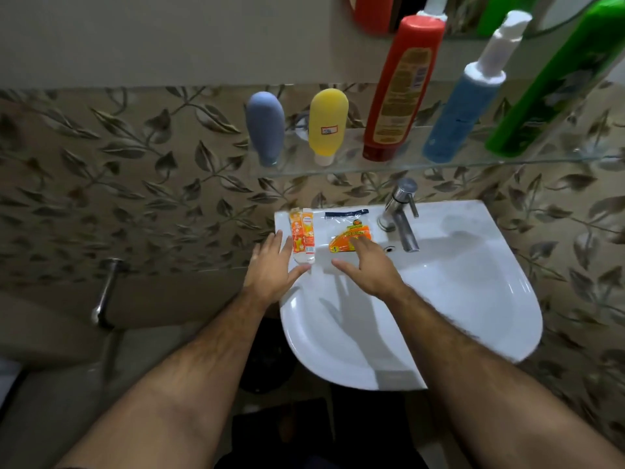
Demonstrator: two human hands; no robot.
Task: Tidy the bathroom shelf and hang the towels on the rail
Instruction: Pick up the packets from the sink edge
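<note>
A glass shelf (pixel 341 169) above the basin carries a grey-blue tube (pixel 265 126), a yellow tube (pixel 327 125), a tall red bottle (pixel 400 89), a blue bottle with a white cap (pixel 463 110) and a green bottle (pixel 554 86). On the back rim of the white basin (pixel 473 299) lie an orange and white tube (pixel 302 235) and an orange packet in clear wrap (pixel 345 236). My left hand (pixel 272 269) is spread flat beside the tube, its thumb near the tube's lower end. My right hand (pixel 367 265) has straight fingers, fingertips over the packet's lower right corner.
A chrome tap (pixel 402 214) stands at the back of the basin, right of the packet. A chrome fitting (pixel 105 292) juts from the leaf-patterned wall at the left. A mirror edge with bottle reflections shows at the top right. No towel or rail is in view.
</note>
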